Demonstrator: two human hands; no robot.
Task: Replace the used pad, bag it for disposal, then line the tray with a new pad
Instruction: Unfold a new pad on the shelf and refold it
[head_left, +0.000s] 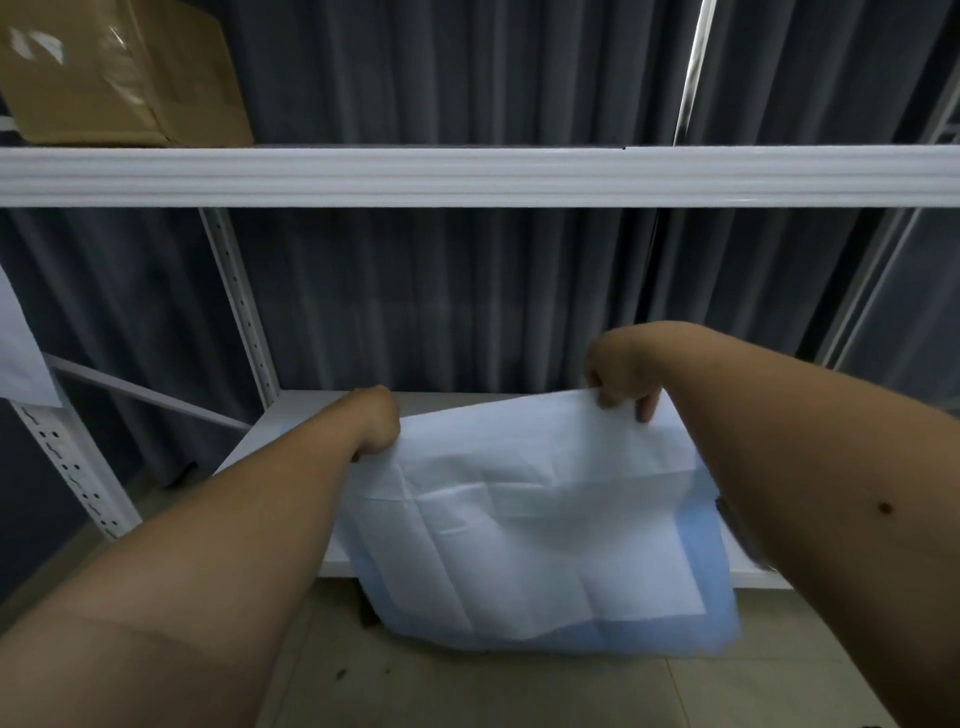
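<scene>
While my left hand and right hand pinch the pad by its far corners over the shelf, the overhanging front edge may sag, slide floorward.

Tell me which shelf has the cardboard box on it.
The upper shelf, with the box at its left end. The lower shelf carries the pad instead.

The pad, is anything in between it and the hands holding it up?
No, nothing is in between. The left hand grips the pad at its upper left corner and the right hand pinches its upper right corner. The pad hangs over the front edge of the white shelf.
</scene>
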